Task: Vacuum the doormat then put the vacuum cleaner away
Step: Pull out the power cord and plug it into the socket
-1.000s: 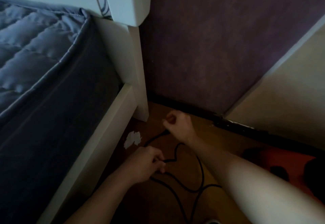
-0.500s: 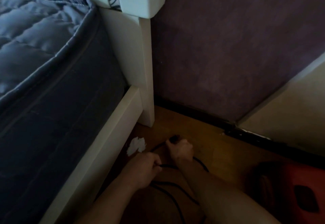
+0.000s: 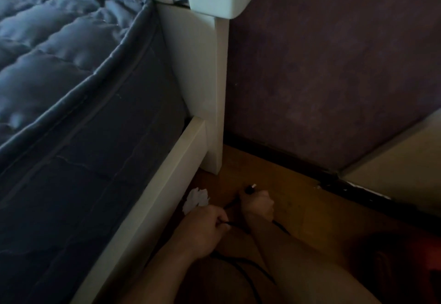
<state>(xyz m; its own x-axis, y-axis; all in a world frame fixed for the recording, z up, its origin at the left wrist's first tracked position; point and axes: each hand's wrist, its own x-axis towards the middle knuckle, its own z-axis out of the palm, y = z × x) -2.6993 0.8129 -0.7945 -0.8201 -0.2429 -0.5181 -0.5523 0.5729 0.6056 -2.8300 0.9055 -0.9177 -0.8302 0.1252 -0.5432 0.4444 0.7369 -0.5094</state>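
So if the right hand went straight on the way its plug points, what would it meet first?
The right hand would likely meet the dark skirting board, just beside the white bed leg; only bare floor lies between. Depth is unclear.

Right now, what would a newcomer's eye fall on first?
Low in the middle, the right hand grips the plug of a black cord while the left hand holds the cord, beside the white bed frame. A white scrap lies on the floor just beyond; the red vacuum cleaner sits dim at lower right.
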